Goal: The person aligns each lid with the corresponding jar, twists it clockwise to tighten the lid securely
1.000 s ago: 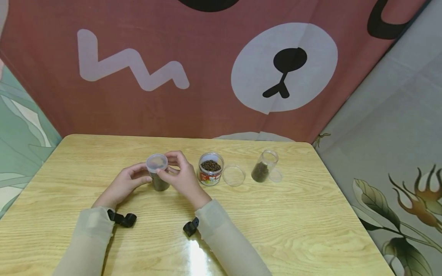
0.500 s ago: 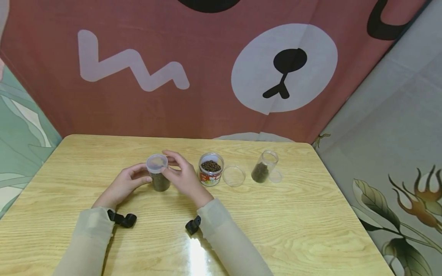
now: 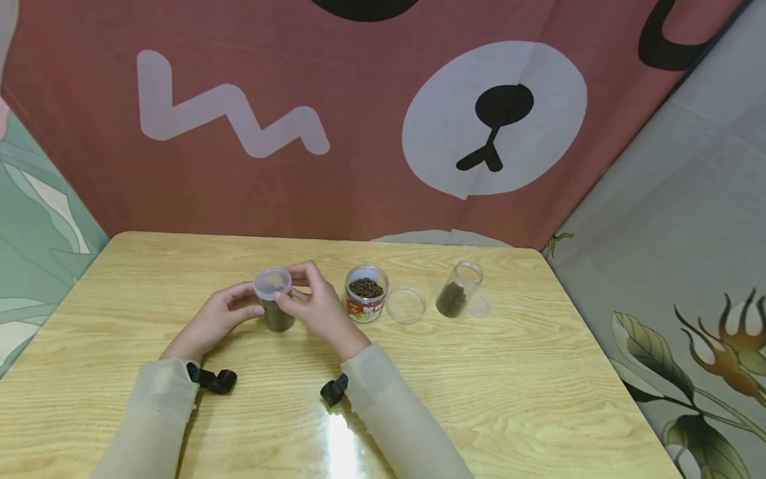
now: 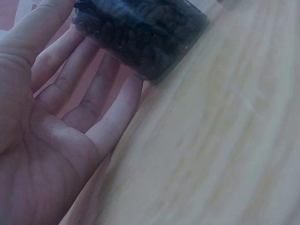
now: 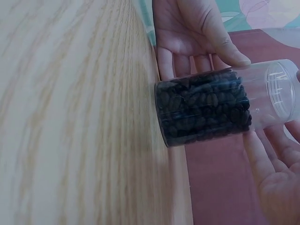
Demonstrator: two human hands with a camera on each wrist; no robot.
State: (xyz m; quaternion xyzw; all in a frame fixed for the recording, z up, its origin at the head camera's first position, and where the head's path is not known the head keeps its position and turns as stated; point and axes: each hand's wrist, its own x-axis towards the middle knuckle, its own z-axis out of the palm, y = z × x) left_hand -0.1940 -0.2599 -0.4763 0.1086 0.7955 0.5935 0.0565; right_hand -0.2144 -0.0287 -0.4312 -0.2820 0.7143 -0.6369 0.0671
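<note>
A clear cylindrical jar of dark beans stands upright on the table, left of the middle, with a translucent lid on top. My left hand holds the jar's side from the left, thumb in front and fingers behind. From the right, my right hand grips the lid's rim between thumb and fingers. The right wrist view shows the beans filling the lower part of the jar, with room above them. Only the jar's lower end appears in the left wrist view, beside the left fingers.
Right of the hands stands an uncovered jar of brown pellets with a colourful label. A clear round lid lies beside it. Further right, another uncovered clear jar holds dark contents, with a small lid next to it. All are on the wooden table.
My right thumb shifted right along the lid's rim, then came back left. The right wrist has moved slightly right. The left hand and the jar stay nearly in place.
</note>
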